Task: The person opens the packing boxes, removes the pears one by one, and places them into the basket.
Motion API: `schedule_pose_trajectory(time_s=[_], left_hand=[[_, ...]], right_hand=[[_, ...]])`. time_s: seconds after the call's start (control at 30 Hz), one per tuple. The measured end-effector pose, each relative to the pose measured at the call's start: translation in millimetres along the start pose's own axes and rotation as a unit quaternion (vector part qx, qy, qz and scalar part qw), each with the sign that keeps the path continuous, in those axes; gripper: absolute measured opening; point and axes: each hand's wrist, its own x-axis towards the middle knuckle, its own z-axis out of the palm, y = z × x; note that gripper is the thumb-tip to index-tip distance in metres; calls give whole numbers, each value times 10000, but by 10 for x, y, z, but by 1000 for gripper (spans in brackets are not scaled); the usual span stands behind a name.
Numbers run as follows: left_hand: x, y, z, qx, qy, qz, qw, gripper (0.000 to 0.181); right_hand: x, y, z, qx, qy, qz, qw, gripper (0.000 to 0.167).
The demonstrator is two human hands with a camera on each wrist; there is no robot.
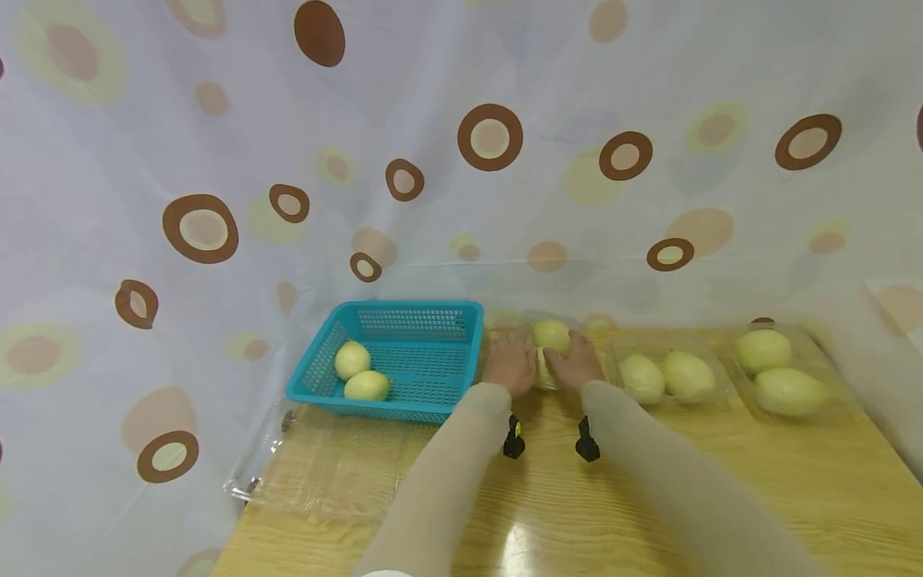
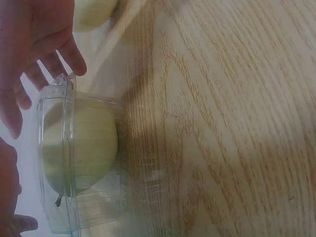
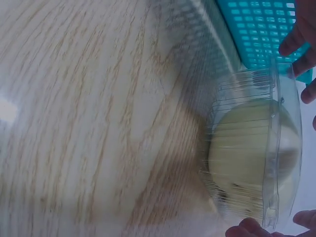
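Both hands are at a clear plastic clamshell box (image 2: 98,207) with pale yellow pears (image 3: 242,143) inside; its lid lies over them. My left hand (image 1: 510,365) is at the box's left side, next to the blue basket, fingers extended along the lid. On the opposite side, my right hand (image 1: 579,366) has its fingers spread at the lid and rim. In the left wrist view, a fingertip of the right hand (image 2: 47,44) touches the rim's corner. The right wrist view shows the left hand's fingers (image 3: 291,42) near the far corner. Part of each hand is cut off there.
A blue plastic basket (image 1: 421,413) holding two pears (image 1: 367,386) stands to the left. Empty clear clamshells (image 1: 324,473) lie before it. Rightward are two filled boxes, one nearer (image 1: 667,399) and one farther (image 1: 829,369). A patterned curtain (image 1: 548,200) hangs behind the wooden table (image 1: 548,513).
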Motion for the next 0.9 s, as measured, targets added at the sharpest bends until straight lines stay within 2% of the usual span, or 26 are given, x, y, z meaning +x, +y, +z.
schedule_pose_trajectory(time_s=[0.13, 0.27, 0.4, 0.9], left_hand=[[16, -31, 47, -358, -74, -251, 9990, 51], [0, -67, 82, -694, -411, -405, 9959, 57], [-7, -91, 112, -694, -595, -408, 9950, 59], [-68, -38, 73, -430, -597, -457, 9962, 61]], right_hand=[[6, -26, 37, -4, 33, 58, 10000, 80], [-4, -34, 58, -130, -8, 96, 9999, 80], [-9, -19, 61, -266, -74, 57, 9996, 81], [14, 50, 14, -597, -230, -183, 9978, 81]])
